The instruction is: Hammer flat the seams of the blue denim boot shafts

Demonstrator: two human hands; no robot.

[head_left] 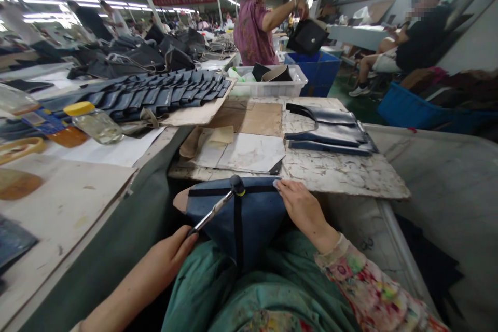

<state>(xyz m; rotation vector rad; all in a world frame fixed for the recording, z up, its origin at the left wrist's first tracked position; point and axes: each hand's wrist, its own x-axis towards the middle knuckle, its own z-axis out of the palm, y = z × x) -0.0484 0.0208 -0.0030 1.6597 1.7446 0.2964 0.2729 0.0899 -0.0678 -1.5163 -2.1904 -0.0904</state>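
A dark blue leather-like panel (257,212) with black strips crossing it lies over my lap, its far edge near the worktable. My left hand (177,246) is closed around the handle of a hammer (213,210), whose black head rests on or just over the panel near where the strips meet. At the panel's far right corner, the fingers of my right hand (303,207) are closed on its edge. The underside of the panel and my right fingertips are partly hidden.
Dark cut pieces (330,127) and white sheets (252,151) lie on the worn board (350,176) ahead. To the left stand a yellow-lidded jar (95,123) and rows of folded blue pieces (155,93). A standing person (254,31) holds a black bag beyond a white bin (268,88).
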